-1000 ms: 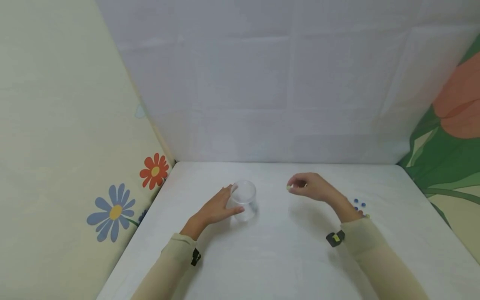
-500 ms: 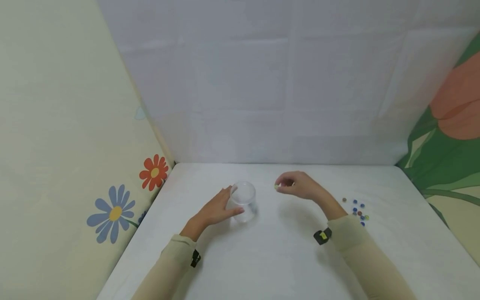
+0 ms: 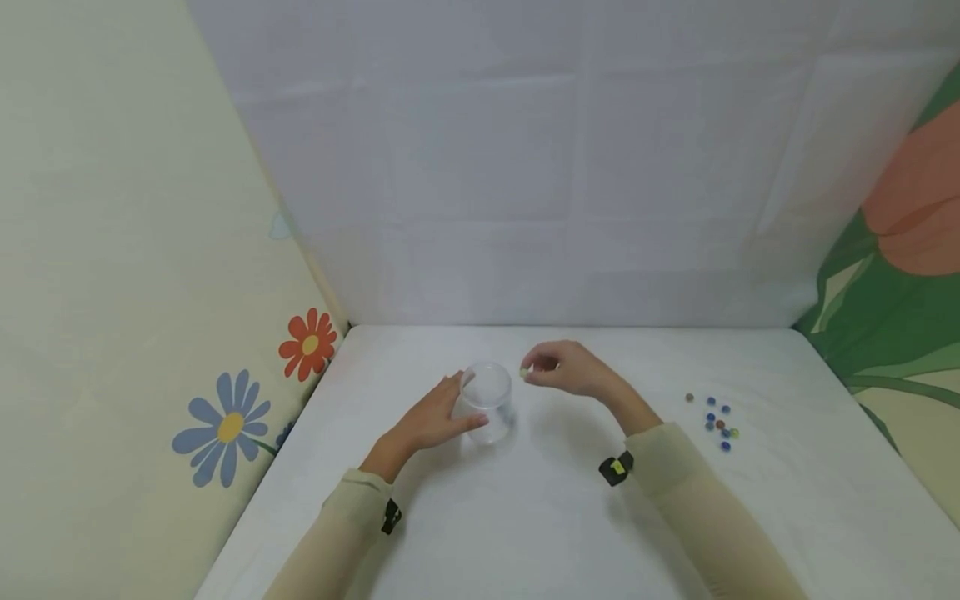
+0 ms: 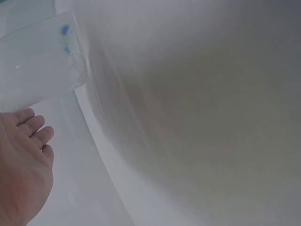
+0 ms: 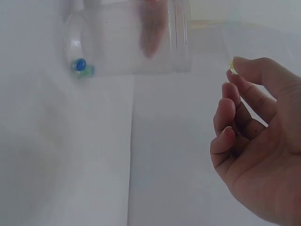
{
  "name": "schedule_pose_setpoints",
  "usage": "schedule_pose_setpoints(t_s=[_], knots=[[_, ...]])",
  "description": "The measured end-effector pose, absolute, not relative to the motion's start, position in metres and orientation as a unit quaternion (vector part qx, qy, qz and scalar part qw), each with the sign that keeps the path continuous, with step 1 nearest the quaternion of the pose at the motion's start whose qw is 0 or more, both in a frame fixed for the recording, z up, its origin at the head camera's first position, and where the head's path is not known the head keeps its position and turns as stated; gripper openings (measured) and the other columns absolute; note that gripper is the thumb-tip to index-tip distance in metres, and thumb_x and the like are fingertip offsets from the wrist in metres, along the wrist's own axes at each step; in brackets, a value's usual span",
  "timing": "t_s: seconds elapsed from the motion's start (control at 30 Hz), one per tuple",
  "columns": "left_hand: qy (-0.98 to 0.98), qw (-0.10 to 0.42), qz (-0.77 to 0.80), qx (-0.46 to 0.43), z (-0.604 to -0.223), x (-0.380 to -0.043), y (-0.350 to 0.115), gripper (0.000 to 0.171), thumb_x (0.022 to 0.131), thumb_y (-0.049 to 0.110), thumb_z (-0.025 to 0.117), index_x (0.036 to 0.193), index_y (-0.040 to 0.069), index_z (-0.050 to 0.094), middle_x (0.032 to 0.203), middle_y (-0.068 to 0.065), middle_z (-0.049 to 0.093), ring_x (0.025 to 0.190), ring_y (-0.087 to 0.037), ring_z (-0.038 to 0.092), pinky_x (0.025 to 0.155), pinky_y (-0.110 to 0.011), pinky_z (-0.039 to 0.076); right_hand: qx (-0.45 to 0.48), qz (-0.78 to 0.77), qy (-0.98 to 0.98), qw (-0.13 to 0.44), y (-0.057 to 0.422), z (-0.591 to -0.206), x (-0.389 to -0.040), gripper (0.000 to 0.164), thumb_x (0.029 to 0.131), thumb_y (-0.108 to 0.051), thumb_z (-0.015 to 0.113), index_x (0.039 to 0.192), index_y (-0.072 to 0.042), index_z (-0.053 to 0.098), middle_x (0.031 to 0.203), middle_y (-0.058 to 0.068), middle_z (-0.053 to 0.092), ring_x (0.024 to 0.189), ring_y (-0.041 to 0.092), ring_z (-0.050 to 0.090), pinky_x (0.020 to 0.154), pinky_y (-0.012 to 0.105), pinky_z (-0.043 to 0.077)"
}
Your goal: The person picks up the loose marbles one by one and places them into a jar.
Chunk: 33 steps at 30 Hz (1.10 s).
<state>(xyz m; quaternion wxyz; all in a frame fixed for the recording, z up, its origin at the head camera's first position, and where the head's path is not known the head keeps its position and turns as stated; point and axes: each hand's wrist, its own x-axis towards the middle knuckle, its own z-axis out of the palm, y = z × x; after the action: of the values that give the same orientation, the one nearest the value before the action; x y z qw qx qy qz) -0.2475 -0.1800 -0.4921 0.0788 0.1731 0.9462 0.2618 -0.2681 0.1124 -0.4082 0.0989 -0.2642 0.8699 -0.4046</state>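
Observation:
A clear, open-topped plastic jar [image 3: 497,400] stands upright on the white tabletop. My left hand [image 3: 431,418] holds it from the left, thumb across the near side and fingers along the far side. Through the wall, the right wrist view shows a blue marble [image 5: 80,64] and a greenish marble [image 5: 88,71] at the jar's bottom. Just right of the rim, my right hand [image 3: 567,367] pinches a yellow-green marble [image 5: 233,68] between thumb and index finger, its other fingers loosely curled. That marble is apart from the jar.
Several loose marbles lie to the right on the white table [image 3: 555,533], among them a blue marble [image 3: 725,447], a reddish-brown marble [image 3: 720,425] and a yellow-green marble [image 3: 735,433]. A white cloth [image 3: 480,167] hangs behind the table's back edge.
My right hand has moved left toward the jar with the pinched marble, and its arm no longer covers the loose marbles. The left hand and jar have stayed in place.

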Motion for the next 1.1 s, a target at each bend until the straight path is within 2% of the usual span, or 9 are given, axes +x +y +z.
schedule_pose_setpoints(t_s=[0.53, 1.1], knots=[[0.943, 0.074, 0.269, 0.181, -0.492, -0.247, -0.181, 0.097, 0.092, 0.062, 0.064, 0.163, 0.013, 0.021, 0.167, -0.014, 0.023, 0.153, -0.036, 0.022, 0.117, -0.062, 0.028, -0.292, -0.401, 0.863, 0.097, 0.077, -0.409, -0.272, 0.018, 0.096, -0.021, 0.071, 0.111, -0.012, 0.072, 0.087, -0.001, 0.063, 0.081, 0.014, 0.055, 0.071, 0.027, 0.049], [0.944, 0.073, 0.266, 0.183, -0.493, -0.246, -0.183, 0.097, 0.092, 0.065, 0.061, 0.163, 0.013, 0.020, 0.167, -0.017, 0.021, 0.154, -0.039, 0.018, 0.120, -0.060, 0.025, -0.296, -0.395, 0.863, 0.107, 0.066, -0.413, -0.277, 0.019, 0.096, -0.023, 0.071, 0.112, -0.013, 0.072, 0.087, -0.001, 0.062, 0.080, 0.014, 0.055, 0.070, 0.027, 0.048]])
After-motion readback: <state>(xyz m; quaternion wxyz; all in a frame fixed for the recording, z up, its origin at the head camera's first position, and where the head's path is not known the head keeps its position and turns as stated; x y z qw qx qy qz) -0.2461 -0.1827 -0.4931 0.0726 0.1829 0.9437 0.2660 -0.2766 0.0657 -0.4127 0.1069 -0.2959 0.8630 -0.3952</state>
